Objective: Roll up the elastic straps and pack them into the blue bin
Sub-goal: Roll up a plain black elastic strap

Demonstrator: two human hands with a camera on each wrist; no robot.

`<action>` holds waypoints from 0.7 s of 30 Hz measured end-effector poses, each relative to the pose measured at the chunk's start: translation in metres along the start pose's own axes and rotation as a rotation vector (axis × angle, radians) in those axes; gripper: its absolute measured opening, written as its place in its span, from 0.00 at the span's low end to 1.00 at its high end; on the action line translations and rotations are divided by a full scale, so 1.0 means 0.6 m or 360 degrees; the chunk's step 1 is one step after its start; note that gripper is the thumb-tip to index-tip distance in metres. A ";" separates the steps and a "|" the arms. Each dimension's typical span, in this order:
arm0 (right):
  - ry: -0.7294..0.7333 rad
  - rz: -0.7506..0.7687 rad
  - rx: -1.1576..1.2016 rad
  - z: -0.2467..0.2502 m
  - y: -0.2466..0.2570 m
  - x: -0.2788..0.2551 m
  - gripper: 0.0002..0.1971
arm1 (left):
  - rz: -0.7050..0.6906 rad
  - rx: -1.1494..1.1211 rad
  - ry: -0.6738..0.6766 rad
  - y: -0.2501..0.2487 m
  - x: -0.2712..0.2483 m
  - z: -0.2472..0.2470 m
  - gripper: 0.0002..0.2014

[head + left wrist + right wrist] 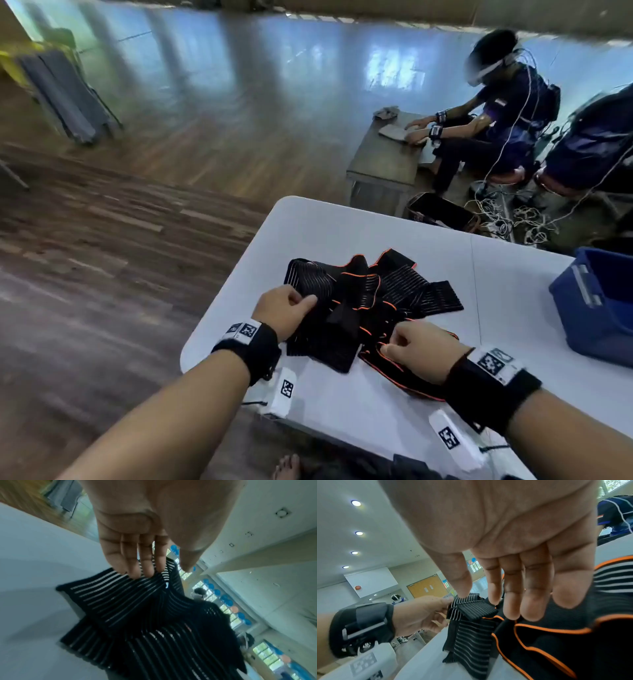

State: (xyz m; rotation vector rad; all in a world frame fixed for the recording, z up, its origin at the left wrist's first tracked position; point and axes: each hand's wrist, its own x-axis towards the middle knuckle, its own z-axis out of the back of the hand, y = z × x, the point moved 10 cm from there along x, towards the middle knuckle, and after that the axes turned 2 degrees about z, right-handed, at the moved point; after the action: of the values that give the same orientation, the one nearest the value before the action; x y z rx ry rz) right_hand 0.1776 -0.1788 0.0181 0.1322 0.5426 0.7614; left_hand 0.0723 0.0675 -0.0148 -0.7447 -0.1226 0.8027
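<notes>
A loose pile of black elastic straps (pixel 376 291), some striped grey and some edged in orange, lies on the white table (pixel 342 226). My left hand (pixel 291 308) pinches the edge of a striped strap (pixel 128 601) at the pile's left, thumb on top and fingers beneath, as the right wrist view shows (pixel 423 612). My right hand (pixel 397 346) hovers over an orange-edged strap (pixel 556 649) at the pile's near right. Its fingers (pixel 530 601) point down, fairly straight, with nothing between them and the thumb. The blue bin (pixel 596 308) stands at the table's right edge.
The table's left edge and rounded corner lie close to my left wrist. Beyond the table, a seated person (pixel 496 113) works at a low table. A black basket (pixel 442 212) and tangled cables (pixel 513 219) lie on the floor.
</notes>
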 end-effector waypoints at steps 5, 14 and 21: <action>-0.0017 -0.0008 0.0308 0.016 0.021 0.035 0.15 | -0.0164 0.0080 0.0110 -0.050 0.022 -0.016 0.14; -0.0341 0.0236 0.1000 0.079 0.051 0.054 0.10 | -0.0321 -0.0611 -0.0070 -0.176 0.062 0.110 0.13; -0.0578 0.0431 0.1317 0.119 0.091 0.040 0.14 | -0.0231 -0.1362 0.0159 -0.230 0.041 0.102 0.06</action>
State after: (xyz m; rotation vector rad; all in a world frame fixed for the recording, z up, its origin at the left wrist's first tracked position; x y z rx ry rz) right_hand 0.1948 -0.1175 0.0860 1.1075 0.4671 0.7113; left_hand 0.1512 0.0555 0.1162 -1.5597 -0.4411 0.5539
